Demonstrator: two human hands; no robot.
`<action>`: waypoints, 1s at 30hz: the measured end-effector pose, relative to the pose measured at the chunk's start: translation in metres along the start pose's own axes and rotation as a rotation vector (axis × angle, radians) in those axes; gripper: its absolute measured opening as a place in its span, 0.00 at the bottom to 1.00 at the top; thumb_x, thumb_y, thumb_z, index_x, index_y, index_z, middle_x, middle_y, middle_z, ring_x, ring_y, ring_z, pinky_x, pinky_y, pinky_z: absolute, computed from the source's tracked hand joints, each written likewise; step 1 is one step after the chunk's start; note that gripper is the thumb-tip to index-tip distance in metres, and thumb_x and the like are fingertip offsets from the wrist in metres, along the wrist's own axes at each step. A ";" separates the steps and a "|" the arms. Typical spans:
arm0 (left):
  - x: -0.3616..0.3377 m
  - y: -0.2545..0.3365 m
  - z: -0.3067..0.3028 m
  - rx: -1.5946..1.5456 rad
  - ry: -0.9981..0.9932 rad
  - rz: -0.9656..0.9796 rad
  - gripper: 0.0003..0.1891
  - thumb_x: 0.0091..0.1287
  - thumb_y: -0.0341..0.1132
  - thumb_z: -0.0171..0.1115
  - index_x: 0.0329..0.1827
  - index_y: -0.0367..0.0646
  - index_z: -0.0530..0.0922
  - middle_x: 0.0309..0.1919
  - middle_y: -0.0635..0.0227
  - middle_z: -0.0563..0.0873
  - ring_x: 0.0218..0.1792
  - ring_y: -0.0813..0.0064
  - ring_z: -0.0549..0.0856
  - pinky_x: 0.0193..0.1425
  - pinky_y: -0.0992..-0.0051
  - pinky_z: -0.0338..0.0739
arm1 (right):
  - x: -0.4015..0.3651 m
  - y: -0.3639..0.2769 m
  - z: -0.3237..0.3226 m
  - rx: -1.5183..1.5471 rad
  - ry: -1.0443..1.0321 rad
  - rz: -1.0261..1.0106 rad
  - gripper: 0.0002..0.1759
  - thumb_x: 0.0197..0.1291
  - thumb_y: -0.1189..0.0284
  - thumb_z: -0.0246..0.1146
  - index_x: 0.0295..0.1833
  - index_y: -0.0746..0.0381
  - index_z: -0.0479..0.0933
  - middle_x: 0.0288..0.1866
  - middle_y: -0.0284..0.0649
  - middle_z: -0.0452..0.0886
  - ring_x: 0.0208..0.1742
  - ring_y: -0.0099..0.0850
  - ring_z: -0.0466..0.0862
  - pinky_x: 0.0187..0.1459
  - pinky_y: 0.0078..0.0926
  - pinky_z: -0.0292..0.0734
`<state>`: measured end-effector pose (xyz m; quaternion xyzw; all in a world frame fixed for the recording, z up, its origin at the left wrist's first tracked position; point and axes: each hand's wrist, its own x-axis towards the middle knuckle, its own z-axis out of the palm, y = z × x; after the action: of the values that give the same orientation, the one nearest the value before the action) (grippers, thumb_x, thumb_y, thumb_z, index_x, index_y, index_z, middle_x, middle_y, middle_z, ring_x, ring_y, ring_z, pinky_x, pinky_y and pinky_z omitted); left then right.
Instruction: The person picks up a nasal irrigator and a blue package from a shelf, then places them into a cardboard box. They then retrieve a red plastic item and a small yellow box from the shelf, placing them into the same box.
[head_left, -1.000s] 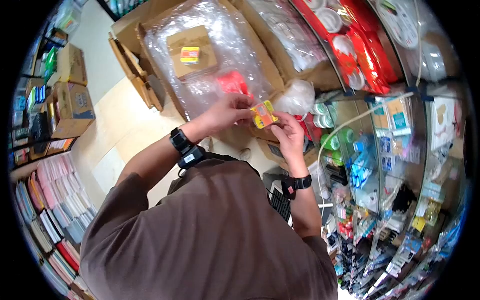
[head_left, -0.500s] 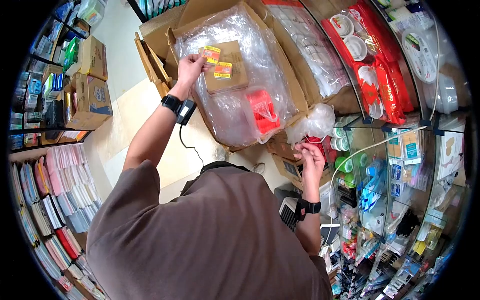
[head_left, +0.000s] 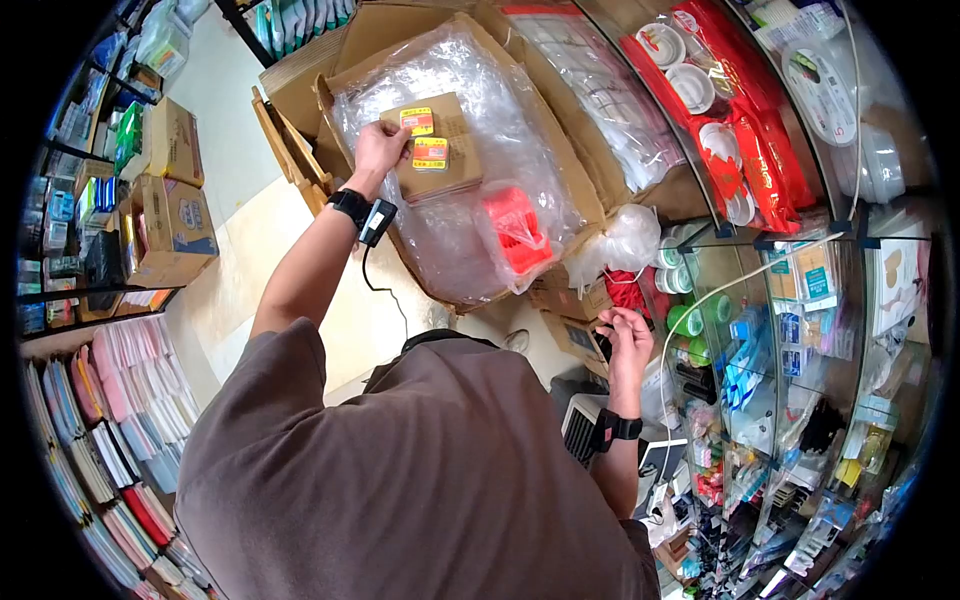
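My left hand (head_left: pixel 382 146) is closed at the left edge of a small brown cardboard box (head_left: pixel 450 172), its fingertips at a yellow and red packet (head_left: pixel 417 122). A second yellow and red packet (head_left: pixel 430 154) lies on the box just below. The box rests on clear plastic wrap (head_left: pixel 375 85) inside a large open carton (head_left: pixel 590 190). A red item in clear plastic (head_left: pixel 520 232) lies to its right. My right hand (head_left: pixel 628 338) is raised right of the carton, near a knotted clear bag (head_left: pixel 632 236), its fingers curled together; whether they hold anything is too small to tell.
Glass shelves (head_left: pixel 765 400) with packaged goods run down the right side, with a white cable (head_left: pixel 745 275) across them. Red packs (head_left: pixel 745 130) lie at the upper right. Cartons (head_left: pixel 168 230) and stacked garments (head_left: pixel 145 380) fill the left shelves.
My right hand has moved down, away from the knotted bag, and its fingers have drawn together. My left hand stays at the upper packet, which now lies flatter on the box. The view has shifted slightly.
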<state>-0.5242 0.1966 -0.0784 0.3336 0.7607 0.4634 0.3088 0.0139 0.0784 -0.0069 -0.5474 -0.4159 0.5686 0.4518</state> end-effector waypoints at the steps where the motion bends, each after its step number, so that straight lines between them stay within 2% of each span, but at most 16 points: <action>1: 0.001 0.001 -0.001 0.053 0.004 0.011 0.14 0.68 0.39 0.69 0.36 0.34 0.87 0.23 0.64 0.90 0.23 0.78 0.89 0.30 0.75 0.82 | -0.001 0.001 -0.003 0.006 0.006 0.000 0.08 0.72 0.77 0.61 0.53 0.66 0.82 0.46 0.42 0.88 0.48 0.32 0.88 0.45 0.31 0.86; 5: -0.015 0.028 -0.004 0.160 -0.005 0.000 0.18 0.70 0.45 0.66 0.41 0.36 0.89 0.23 0.62 0.90 0.24 0.75 0.89 0.33 0.71 0.82 | -0.003 0.003 -0.012 -0.048 0.016 0.018 0.08 0.72 0.76 0.62 0.53 0.66 0.82 0.46 0.42 0.88 0.48 0.30 0.89 0.45 0.28 0.86; 6: 0.014 -0.013 0.000 0.175 -0.015 0.058 0.21 0.71 0.48 0.64 0.40 0.36 0.89 0.24 0.62 0.89 0.25 0.75 0.88 0.33 0.70 0.81 | -0.002 0.000 -0.013 -0.085 0.022 0.025 0.08 0.71 0.77 0.63 0.52 0.66 0.82 0.46 0.41 0.88 0.49 0.30 0.89 0.45 0.26 0.86; 7: 0.015 -0.011 -0.005 0.239 -0.037 0.057 0.22 0.72 0.51 0.63 0.42 0.36 0.89 0.26 0.62 0.90 0.28 0.75 0.88 0.35 0.69 0.81 | 0.000 -0.004 -0.018 -0.122 0.045 0.032 0.08 0.70 0.77 0.64 0.52 0.67 0.82 0.47 0.41 0.88 0.49 0.29 0.89 0.46 0.24 0.86; 9: 0.037 -0.048 -0.007 0.049 -0.059 0.043 0.24 0.73 0.53 0.63 0.42 0.36 0.87 0.27 0.66 0.88 0.27 0.75 0.84 0.34 0.69 0.78 | 0.005 -0.004 -0.034 -0.161 0.067 0.008 0.08 0.69 0.76 0.66 0.50 0.66 0.83 0.44 0.38 0.88 0.46 0.25 0.88 0.44 0.22 0.84; 10: 0.006 -0.015 -0.009 0.120 0.066 0.102 0.22 0.74 0.51 0.63 0.45 0.36 0.86 0.24 0.70 0.85 0.24 0.79 0.80 0.30 0.73 0.75 | 0.009 -0.003 -0.047 -0.194 0.094 -0.020 0.07 0.68 0.76 0.67 0.49 0.65 0.83 0.43 0.36 0.88 0.43 0.23 0.87 0.42 0.21 0.83; 11: 0.036 -0.053 -0.015 -0.030 0.019 0.036 0.20 0.74 0.48 0.64 0.50 0.38 0.86 0.24 0.73 0.83 0.23 0.83 0.78 0.26 0.78 0.71 | 0.013 -0.002 -0.064 -0.227 0.110 -0.041 0.07 0.67 0.75 0.68 0.48 0.65 0.84 0.41 0.35 0.87 0.41 0.22 0.85 0.41 0.20 0.82; 12: 0.013 -0.033 -0.015 -0.136 0.053 0.003 0.17 0.75 0.46 0.65 0.56 0.42 0.84 0.35 0.76 0.85 0.26 0.85 0.75 0.28 0.81 0.68 | 0.018 0.003 -0.087 -0.302 0.185 -0.078 0.07 0.66 0.75 0.69 0.47 0.65 0.84 0.40 0.33 0.87 0.38 0.20 0.84 0.39 0.19 0.81; 14: -0.018 -0.007 -0.019 -0.254 0.002 0.039 0.11 0.76 0.43 0.64 0.48 0.45 0.82 0.33 0.79 0.80 0.26 0.87 0.74 0.28 0.82 0.66 | 0.024 -0.005 -0.119 -0.360 0.292 -0.036 0.06 0.63 0.75 0.70 0.45 0.64 0.85 0.36 0.30 0.86 0.34 0.20 0.82 0.37 0.20 0.79; 15: -0.031 0.000 -0.020 -0.358 -0.054 0.002 0.10 0.77 0.43 0.63 0.46 0.46 0.81 0.30 0.80 0.78 0.26 0.87 0.74 0.27 0.82 0.65 | 0.029 -0.003 -0.141 -0.358 0.367 -0.068 0.06 0.63 0.75 0.69 0.43 0.65 0.86 0.34 0.31 0.87 0.33 0.21 0.83 0.37 0.23 0.80; 19: -0.102 0.056 -0.004 -0.513 -0.145 -0.094 0.09 0.78 0.39 0.61 0.52 0.44 0.82 0.30 0.79 0.78 0.27 0.85 0.76 0.29 0.81 0.66 | 0.055 -0.018 -0.234 -0.843 0.505 -0.174 0.10 0.59 0.69 0.67 0.40 0.65 0.87 0.32 0.46 0.89 0.33 0.34 0.89 0.39 0.31 0.83; 21: -0.135 0.076 0.012 -0.574 -0.193 -0.138 0.10 0.78 0.39 0.61 0.52 0.43 0.82 0.30 0.78 0.79 0.27 0.84 0.77 0.29 0.81 0.68 | 0.066 -0.037 -0.264 -1.028 0.586 -0.239 0.09 0.59 0.71 0.67 0.38 0.67 0.85 0.32 0.49 0.89 0.33 0.38 0.90 0.40 0.34 0.84; 24: -0.165 0.085 0.028 -0.616 -0.301 -0.166 0.11 0.79 0.39 0.61 0.52 0.40 0.82 0.30 0.77 0.81 0.28 0.84 0.80 0.30 0.82 0.71 | 0.095 -0.048 -0.319 -1.295 0.593 -0.160 0.13 0.54 0.68 0.68 0.42 0.65 0.85 0.37 0.55 0.88 0.40 0.52 0.89 0.45 0.45 0.85; 27: -0.196 0.083 0.051 -0.595 -0.366 -0.194 0.12 0.79 0.39 0.60 0.52 0.39 0.82 0.30 0.76 0.82 0.27 0.83 0.79 0.28 0.82 0.70 | 0.118 -0.067 -0.342 -1.562 0.575 -0.010 0.16 0.54 0.68 0.69 0.47 0.66 0.83 0.43 0.57 0.87 0.46 0.52 0.89 0.50 0.48 0.84; 28: -0.211 0.090 0.058 -0.577 -0.387 -0.208 0.12 0.79 0.39 0.59 0.51 0.39 0.82 0.30 0.76 0.82 0.27 0.83 0.79 0.28 0.82 0.70 | 0.123 -0.071 -0.348 -1.607 0.547 -0.036 0.19 0.55 0.68 0.68 0.52 0.65 0.84 0.51 0.56 0.87 0.52 0.55 0.87 0.55 0.48 0.84; 30: -0.236 0.098 0.073 -0.564 -0.428 -0.241 0.12 0.79 0.39 0.58 0.51 0.39 0.81 0.30 0.76 0.82 0.27 0.83 0.79 0.29 0.81 0.69 | 0.140 -0.072 -0.365 -1.659 0.421 0.054 0.22 0.56 0.68 0.69 0.55 0.64 0.81 0.58 0.57 0.83 0.56 0.55 0.85 0.57 0.48 0.83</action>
<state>-0.3074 0.0792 0.0211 0.2327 0.5550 0.5349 0.5931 0.3832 0.2235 0.0080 -0.8050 -0.5915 -0.0227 -0.0409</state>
